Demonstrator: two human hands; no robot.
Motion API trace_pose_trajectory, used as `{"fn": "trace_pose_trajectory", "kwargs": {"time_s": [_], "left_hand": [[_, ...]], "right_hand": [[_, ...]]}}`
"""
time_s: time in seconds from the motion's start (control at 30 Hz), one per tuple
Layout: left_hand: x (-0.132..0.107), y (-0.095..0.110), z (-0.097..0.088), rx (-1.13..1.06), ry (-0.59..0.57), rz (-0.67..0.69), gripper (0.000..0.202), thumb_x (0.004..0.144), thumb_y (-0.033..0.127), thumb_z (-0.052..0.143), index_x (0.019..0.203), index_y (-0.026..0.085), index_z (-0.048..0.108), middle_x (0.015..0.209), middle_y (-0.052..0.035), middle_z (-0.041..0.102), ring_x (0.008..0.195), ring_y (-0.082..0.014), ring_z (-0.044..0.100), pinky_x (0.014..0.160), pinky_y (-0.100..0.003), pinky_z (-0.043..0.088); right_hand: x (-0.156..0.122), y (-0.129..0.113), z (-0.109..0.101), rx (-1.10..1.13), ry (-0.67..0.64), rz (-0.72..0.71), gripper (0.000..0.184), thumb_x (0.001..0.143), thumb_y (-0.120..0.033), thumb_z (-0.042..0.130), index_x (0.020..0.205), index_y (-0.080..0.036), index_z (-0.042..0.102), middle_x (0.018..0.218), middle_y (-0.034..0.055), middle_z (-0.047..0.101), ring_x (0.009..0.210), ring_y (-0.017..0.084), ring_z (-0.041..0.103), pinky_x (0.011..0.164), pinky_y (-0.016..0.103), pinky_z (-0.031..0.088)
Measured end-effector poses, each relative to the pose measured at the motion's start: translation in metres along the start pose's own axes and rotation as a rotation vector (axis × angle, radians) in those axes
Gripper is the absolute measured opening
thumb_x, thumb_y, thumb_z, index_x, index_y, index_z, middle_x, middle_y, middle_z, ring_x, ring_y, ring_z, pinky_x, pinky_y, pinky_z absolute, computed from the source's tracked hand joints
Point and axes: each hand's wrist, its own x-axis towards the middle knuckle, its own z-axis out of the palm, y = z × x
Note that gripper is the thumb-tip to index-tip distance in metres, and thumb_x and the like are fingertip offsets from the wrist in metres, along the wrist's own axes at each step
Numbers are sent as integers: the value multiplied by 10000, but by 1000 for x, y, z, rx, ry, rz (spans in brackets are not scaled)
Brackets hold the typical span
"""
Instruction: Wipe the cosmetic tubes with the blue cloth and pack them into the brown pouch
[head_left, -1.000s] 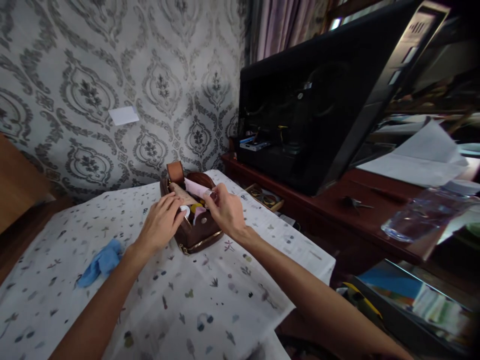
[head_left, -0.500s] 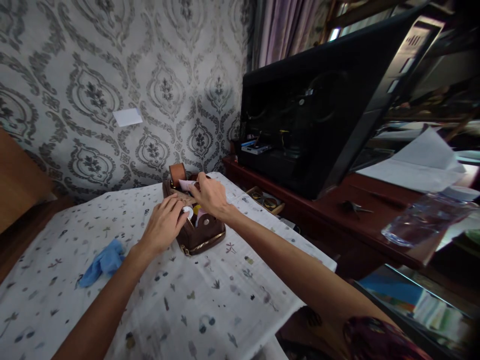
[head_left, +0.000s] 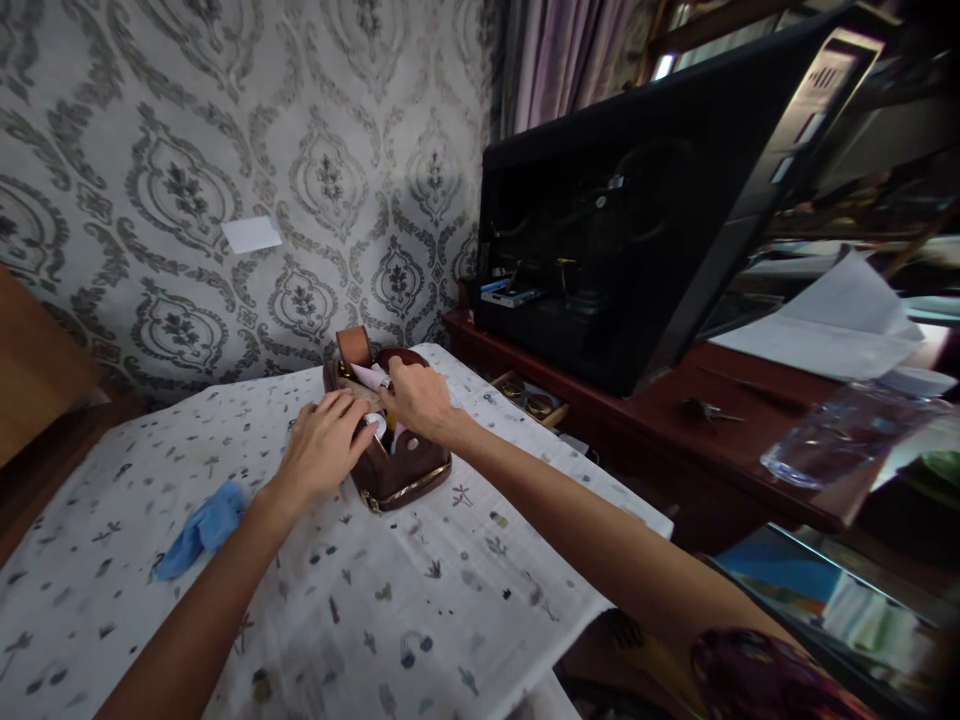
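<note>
A brown handbag (head_left: 411, 476) with a gold zip lies open on the bed-like surface, its tan strap (head_left: 354, 346) standing up at the far end. My left hand (head_left: 326, 440) grips the near left rim of the bag, fingers bent over the edge. Over the opening, my right hand (head_left: 418, 397) is closed on a pale pink, pointed item (head_left: 369, 377), whose kind I cannot make out. A round white thing (head_left: 375, 425) shows inside by my left fingertips, and something yellow is partly hidden under my right hand.
A crumpled blue cloth (head_left: 201, 530) lies to the left on the patterned white sheet (head_left: 375, 600). On the right, a dark red desk (head_left: 720, 400) carries a black computer case (head_left: 600, 240), papers, keys (head_left: 709, 412) and a clear plastic container (head_left: 817, 435). Below it, a small open drawer (head_left: 551, 415) holds round objects.
My right hand has shifted slightly, and the pale pink item is now turned with its point toward the left. My left hand stays on the bag's rim. The view has moved a little.
</note>
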Motion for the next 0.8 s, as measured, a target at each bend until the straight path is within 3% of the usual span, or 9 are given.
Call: {"fn": "trace_pose_trajectory", "kwargs": {"time_s": [0.23, 0.4, 0.57, 0.8], "left_hand": [[27, 0, -18, 130, -187, -14, 337, 1002, 423, 417, 1011, 216, 682, 976, -127, 743, 1077, -329, 608, 948, -530, 429], [46, -6, -20, 71, -426, -40, 404, 1010, 449, 340, 1095, 247, 678, 1102, -112, 728, 1038, -317, 661, 880, -481, 491], [41, -10, -11, 17, -344, -23, 392, 1007, 381, 325, 1113, 236, 674, 1060, -112, 720, 1011, -282, 669, 835, -394, 525], [35, -14, 0, -93, -268, 19, 401, 985, 372, 344, 1055, 220, 708, 1055, -112, 721, 1105, -282, 624, 927, -414, 516]], "right_hand": [[-2, 10, 3, -93, -87, -4, 333, 951, -324, 528, 1135, -124, 721, 1186, 207, 717, 1150, 328, 669, 893, 387, 531], [-4, 13, 2, -91, -109, -24, 332, 954, -333, 538, 1149, -145, 731, 1141, 197, 741, 1162, 311, 668, 892, 372, 529], [-3, 13, -1, -85, -123, -46, 317, 945, -251, 517, 1148, -133, 730, 1149, 205, 738, 1162, 321, 668, 891, 381, 537], [23, 11, 3, -41, -228, -120, 319, 911, -161, 554, 1184, -114, 712, 1160, 203, 740, 1167, 288, 677, 893, 326, 536]]}}
